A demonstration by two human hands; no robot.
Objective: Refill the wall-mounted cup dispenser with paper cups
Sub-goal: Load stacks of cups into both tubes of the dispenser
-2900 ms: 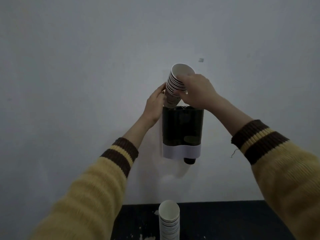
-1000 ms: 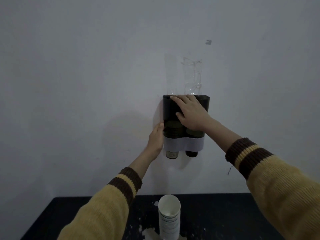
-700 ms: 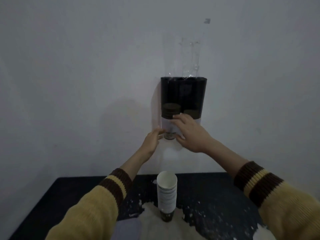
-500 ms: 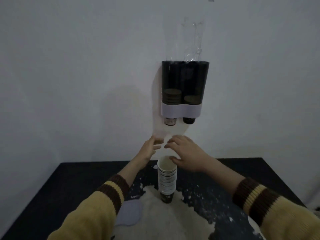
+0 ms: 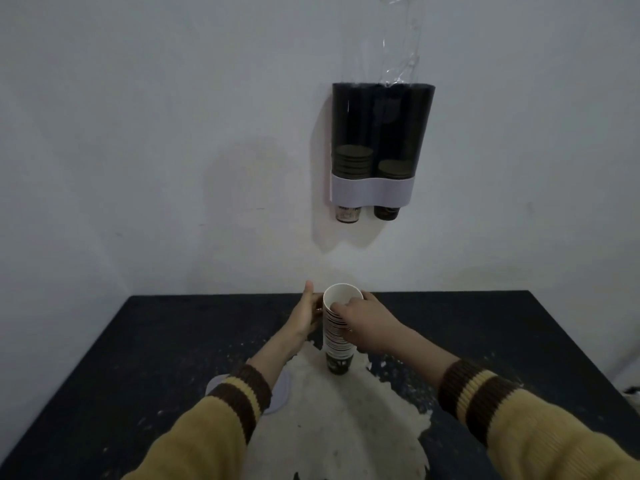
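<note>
In the head view, a tall stack of nested white paper cups with dark striped rims (image 5: 335, 332) stands upright on a black tabletop (image 5: 138, 341), its long axis vertical and its open mouth pointing up toward the camera. The lowest cup of the stack shows a dark printed band with pale lettering too small and dim to read. The stack's base rests on a rough, off-white patch (image 5: 332, 427) that covers the middle of the tabletop; a small pale round disc (image 5: 277, 393) lies at the patch's left edge, partly behind the left sleeve.

The left hand (image 5: 306, 315) presses its palm and fingers against the left side of the stack near the top, thumb raised above the rim. The right hand (image 5: 363, 323) wraps the upper part of the stack from the right, fingers curled across the front just below the rim, so both hands grasp the cups. Both arms wear mustard-yellow knitted sleeves with brown and yellow striped cuffs.

Above, well apart from the hands, a dark translucent twin-tube cup dispenser with a white lower band (image 5: 379, 147) is fixed to the pale grey wall (image 5: 138, 133), its tubes vertical. Each tube holds a short pile of cups low down, and one cup bottom pokes out below each tube; the left one bears print that cannot be read. Crinkled clear plastic (image 5: 401, 39) clings to the wall above the dispenser.
</note>
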